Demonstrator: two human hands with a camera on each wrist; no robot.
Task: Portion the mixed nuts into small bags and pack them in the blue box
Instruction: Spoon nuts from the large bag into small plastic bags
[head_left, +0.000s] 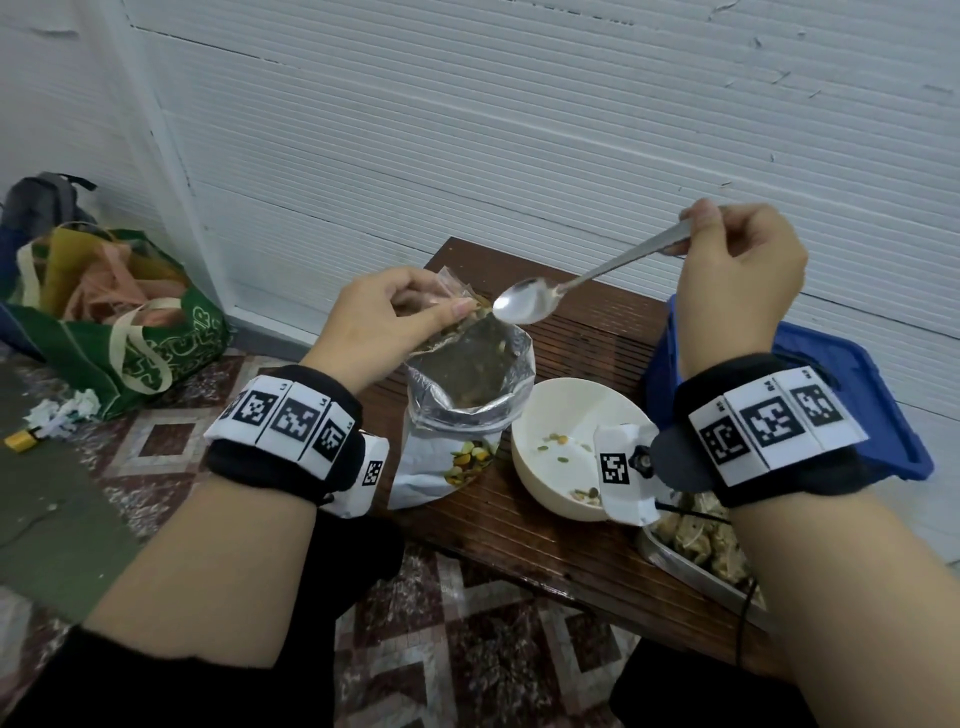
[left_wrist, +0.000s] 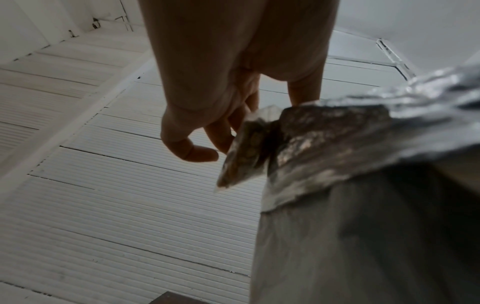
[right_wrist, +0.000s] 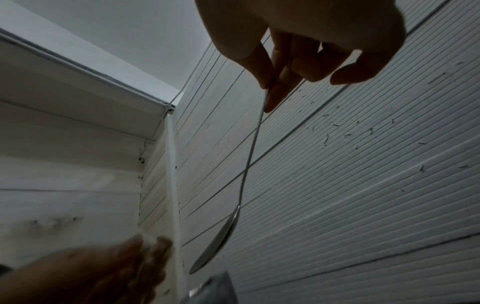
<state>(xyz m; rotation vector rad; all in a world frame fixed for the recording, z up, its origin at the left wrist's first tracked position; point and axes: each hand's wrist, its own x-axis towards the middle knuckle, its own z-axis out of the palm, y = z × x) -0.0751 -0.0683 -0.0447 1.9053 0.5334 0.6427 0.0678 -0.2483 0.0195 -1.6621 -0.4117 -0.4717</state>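
Above the open foil pouch (head_left: 470, 384), your left hand (head_left: 371, 325) pinches the soft, slippery small bag (head_left: 451, 306) by its rim, while your right hand (head_left: 740, 275) grips the empty spoon (head_left: 524, 301).

hidden, cropped and blurred parts

the right hand (head_left: 737, 280) and its wristband cover much of the blue box (head_left: 878, 410) at the table's (head_left: 571, 540) right edge, so its contents cannot be seen. the metal tray (head_left: 696, 571) of filled bags at the front right corner lies partly under the right forearm. the small bag (head_left: 457, 312) is partly hidden behind the left hand (head_left: 374, 322), and its nuts are too small to tell apart. in the right wrist view the left hand (right_wrist: 85, 273) is blurred and cut by the bottom edge.
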